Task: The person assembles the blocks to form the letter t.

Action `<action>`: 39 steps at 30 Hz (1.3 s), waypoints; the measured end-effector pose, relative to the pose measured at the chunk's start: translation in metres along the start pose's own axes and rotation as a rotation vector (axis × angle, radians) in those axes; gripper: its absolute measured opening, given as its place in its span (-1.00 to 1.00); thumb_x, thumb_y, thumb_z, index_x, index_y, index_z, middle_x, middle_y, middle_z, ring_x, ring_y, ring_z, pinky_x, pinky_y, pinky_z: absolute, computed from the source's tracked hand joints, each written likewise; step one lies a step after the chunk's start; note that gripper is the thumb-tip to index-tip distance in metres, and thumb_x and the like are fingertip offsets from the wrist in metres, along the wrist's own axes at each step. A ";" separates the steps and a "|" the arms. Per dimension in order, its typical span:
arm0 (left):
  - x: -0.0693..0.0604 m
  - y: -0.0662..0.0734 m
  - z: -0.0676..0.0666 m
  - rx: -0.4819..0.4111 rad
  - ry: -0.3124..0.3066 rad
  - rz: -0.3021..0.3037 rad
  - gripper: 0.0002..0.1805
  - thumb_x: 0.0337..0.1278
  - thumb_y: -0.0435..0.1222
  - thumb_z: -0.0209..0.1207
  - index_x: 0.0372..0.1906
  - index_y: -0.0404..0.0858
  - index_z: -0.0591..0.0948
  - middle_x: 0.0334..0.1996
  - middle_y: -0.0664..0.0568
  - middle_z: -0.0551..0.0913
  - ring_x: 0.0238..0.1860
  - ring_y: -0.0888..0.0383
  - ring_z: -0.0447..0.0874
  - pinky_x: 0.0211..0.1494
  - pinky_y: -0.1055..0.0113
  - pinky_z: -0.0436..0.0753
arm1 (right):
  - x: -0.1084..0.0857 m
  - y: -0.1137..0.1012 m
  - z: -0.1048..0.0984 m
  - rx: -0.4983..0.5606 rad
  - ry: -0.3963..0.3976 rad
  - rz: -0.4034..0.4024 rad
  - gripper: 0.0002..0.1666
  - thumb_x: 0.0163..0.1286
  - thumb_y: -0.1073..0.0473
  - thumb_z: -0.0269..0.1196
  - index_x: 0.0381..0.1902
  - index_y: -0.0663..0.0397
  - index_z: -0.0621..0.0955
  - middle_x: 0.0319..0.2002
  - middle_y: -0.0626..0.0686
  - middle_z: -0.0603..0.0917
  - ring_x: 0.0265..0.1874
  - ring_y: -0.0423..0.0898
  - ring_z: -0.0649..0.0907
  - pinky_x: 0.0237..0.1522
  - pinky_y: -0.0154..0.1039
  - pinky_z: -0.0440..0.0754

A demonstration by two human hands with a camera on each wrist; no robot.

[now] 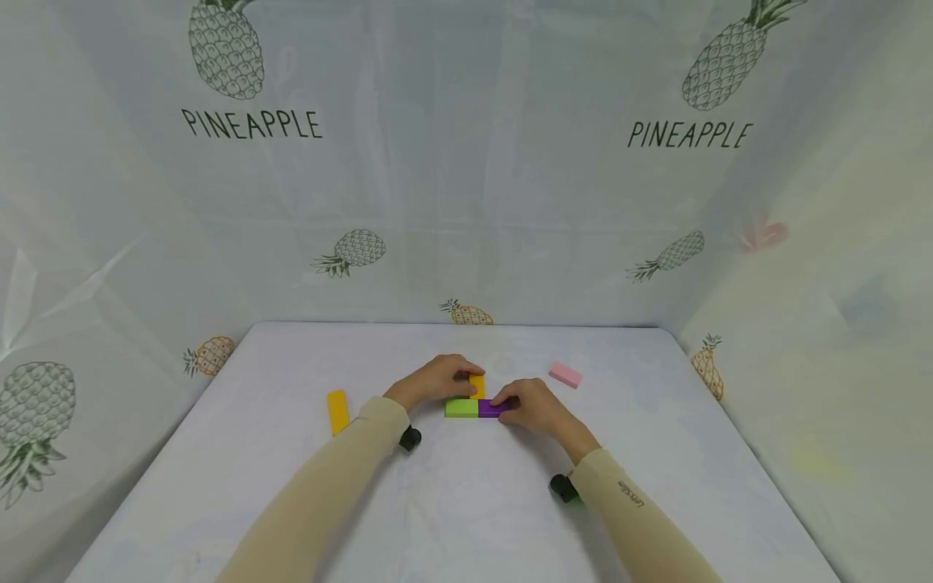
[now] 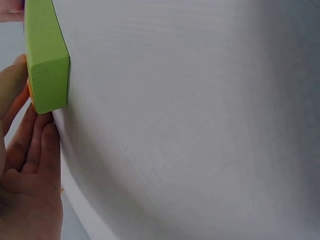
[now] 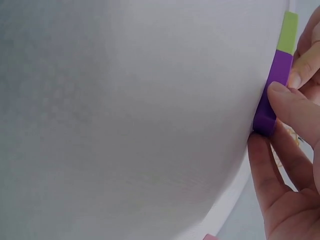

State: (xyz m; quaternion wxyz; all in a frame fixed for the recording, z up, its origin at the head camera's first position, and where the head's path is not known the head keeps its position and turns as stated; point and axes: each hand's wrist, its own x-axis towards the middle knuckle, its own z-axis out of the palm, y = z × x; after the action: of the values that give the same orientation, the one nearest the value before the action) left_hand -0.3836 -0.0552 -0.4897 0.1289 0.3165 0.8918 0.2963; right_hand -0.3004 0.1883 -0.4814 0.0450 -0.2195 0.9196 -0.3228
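Observation:
A lime-green block [image 1: 462, 408] and a purple block [image 1: 490, 409] lie end to end in a row on the white table. My left hand [image 1: 437, 378] pinches a yellow block [image 1: 477, 386], which stands behind the row near where the two meet. My right hand [image 1: 538, 406] grips the purple block by its right end. In the left wrist view, the green block [image 2: 49, 75] hides most of the yellow one beside the left hand [image 2: 30, 160]. The right wrist view has the right thumb on top of the purple block [image 3: 274, 85], with fingers at its end.
Another yellow block [image 1: 338, 411] lies to the left, partly behind the left sleeve [image 1: 321, 486]. A pink block [image 1: 565, 375] rests at the back right of the table [image 1: 466, 510]. Behind the table hangs a pale curtain [image 1: 466, 178] printed with pineapples.

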 end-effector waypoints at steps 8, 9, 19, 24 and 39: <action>0.000 0.000 -0.001 0.004 0.010 0.026 -0.52 0.45 -0.16 0.35 0.39 -0.09 0.66 0.26 0.05 0.67 0.26 0.07 0.58 0.45 0.09 0.53 | -0.003 -0.004 -0.003 -0.030 -0.004 -0.027 -0.71 0.33 0.28 0.52 0.01 0.08 0.83 -0.02 0.05 0.81 -0.03 0.00 0.71 0.16 0.01 0.73; 0.000 0.000 -0.001 0.003 0.011 0.029 -0.52 0.45 -0.16 0.35 0.39 -0.08 0.66 0.26 0.05 0.67 0.26 0.08 0.58 0.45 0.09 0.54 | -0.004 -0.004 -0.004 -0.030 -0.005 -0.027 -0.70 0.33 0.27 0.52 0.02 0.08 0.83 -0.01 0.05 0.81 -0.02 0.00 0.71 0.16 0.02 0.73; -0.001 0.000 0.000 -0.010 0.007 -0.001 -0.52 0.46 -0.14 0.34 0.40 -0.06 0.66 0.26 0.07 0.66 0.26 0.08 0.57 0.46 0.07 0.53 | -0.011 -0.004 -0.014 0.008 -0.019 0.034 -0.60 0.33 0.22 0.54 0.12 0.02 0.79 0.11 0.02 0.77 0.10 0.08 0.70 0.23 0.10 0.70; -0.001 0.000 0.001 -0.002 0.004 -0.011 -0.53 0.47 -0.12 0.33 0.40 -0.04 0.66 0.26 0.09 0.66 0.26 0.09 0.57 0.47 0.09 0.53 | -0.014 -0.001 -0.017 0.002 -0.012 0.049 -0.55 0.33 0.21 0.54 0.17 0.02 0.77 0.17 0.02 0.75 0.14 0.10 0.71 0.22 0.10 0.71; 0.001 -0.001 0.002 -0.021 0.000 -0.022 -0.53 0.46 -0.11 0.33 0.39 -0.01 0.66 0.23 0.11 0.66 0.23 0.10 0.56 0.46 0.08 0.53 | -0.021 -0.001 -0.032 -0.026 -0.008 -0.003 -0.48 0.36 0.22 0.50 0.27 0.07 0.71 0.23 0.06 0.71 0.17 0.17 0.70 0.19 0.11 0.73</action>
State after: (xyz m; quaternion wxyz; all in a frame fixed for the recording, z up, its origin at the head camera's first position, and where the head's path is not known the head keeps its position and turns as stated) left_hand -0.3839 -0.0547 -0.4918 0.1357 0.3055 0.8921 0.3041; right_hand -0.2886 0.2153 -0.4566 0.0456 -0.2226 0.9231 -0.3101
